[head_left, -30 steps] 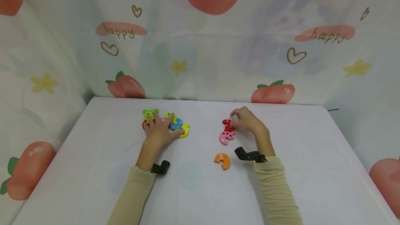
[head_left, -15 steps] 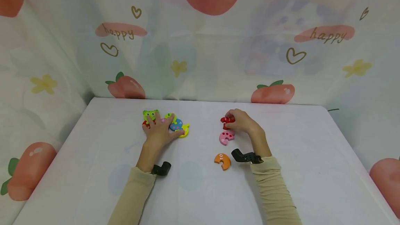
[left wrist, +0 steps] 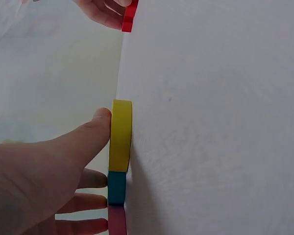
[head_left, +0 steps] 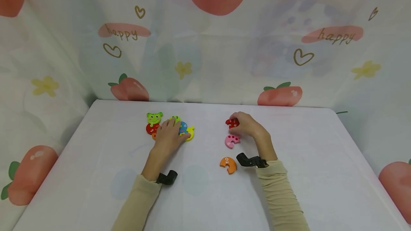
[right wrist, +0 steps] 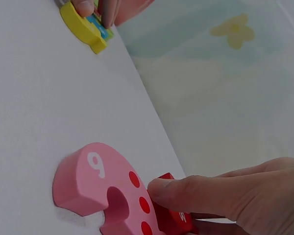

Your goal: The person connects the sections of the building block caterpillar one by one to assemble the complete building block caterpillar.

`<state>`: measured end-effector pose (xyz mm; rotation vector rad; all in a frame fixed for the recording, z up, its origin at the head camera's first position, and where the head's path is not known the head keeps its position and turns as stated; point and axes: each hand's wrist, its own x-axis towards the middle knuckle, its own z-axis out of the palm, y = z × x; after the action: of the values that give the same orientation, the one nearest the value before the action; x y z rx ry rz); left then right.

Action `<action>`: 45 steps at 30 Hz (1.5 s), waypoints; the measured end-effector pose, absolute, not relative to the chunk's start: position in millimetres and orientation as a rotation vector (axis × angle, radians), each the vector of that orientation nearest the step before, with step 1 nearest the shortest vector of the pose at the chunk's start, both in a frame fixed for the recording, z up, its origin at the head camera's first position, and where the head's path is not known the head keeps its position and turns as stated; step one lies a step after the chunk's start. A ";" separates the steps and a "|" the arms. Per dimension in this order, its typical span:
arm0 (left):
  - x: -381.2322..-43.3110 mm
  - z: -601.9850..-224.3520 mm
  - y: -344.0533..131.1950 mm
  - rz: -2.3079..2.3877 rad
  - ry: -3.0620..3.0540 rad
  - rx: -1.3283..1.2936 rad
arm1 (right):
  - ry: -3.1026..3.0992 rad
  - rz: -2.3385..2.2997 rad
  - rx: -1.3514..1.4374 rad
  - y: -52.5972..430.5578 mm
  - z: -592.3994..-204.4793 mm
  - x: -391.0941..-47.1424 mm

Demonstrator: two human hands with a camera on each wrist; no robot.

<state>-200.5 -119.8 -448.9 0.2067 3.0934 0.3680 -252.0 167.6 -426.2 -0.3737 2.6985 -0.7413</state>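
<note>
My left hand [head_left: 166, 136] rests with outstretched fingers on a row of puzzle pieces in the head view. Its thumb touches the yellow piece [left wrist: 121, 137]; other fingertips touch the teal-edged piece [left wrist: 116, 188] and a pink one [left wrist: 116, 219]. Left of that hand lie a green animal-head piece [head_left: 155, 118] and a red piece marked 2 [head_left: 152, 129]. My right hand [head_left: 248, 126] pinches a red puzzle piece [right wrist: 174, 220], partly hidden by the fingers. Just in front of it sits a pink puzzle piece with red dots and a 9 [right wrist: 120, 166].
An orange notched piece marked 10 [head_left: 229, 161] lies nearer the front, between the forearms. The white table [head_left: 199, 209] ends at a patterned cloth backdrop [head_left: 205, 63]. A black wrist camera sits on each wrist.
My left fingers have drawn together and shifted right, uncovering the green head and the red 2 piece. My right hand has moved left, taken hold of the red piece and shifted it slightly away from the pink one.
</note>
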 end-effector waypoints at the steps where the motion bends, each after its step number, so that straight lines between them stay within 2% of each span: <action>1: -200.2 -449.4 -120.2 0.366 3.097 0.212 | 2.702 -0.748 -0.373 166.8 -426.9 -252.2; 19: -198.9 -445.4 -124.2 0.319 3.074 0.242 | 2.736 -0.786 -0.409 157.6 -431.6 -254.4; 31: -201.6 -446.5 -124.4 0.322 3.066 0.223 | 2.706 -1.091 -0.876 101.0 -432.9 -244.4; 45: -200.3 -449.2 -125.8 0.309 3.033 0.244 | 2.791 -0.837 -0.973 69.8 -450.8 -231.8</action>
<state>-200.3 -125.8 -449.2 0.2442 3.0335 0.3093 -231.8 69.8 -450.8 -0.9728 2.7911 -0.8372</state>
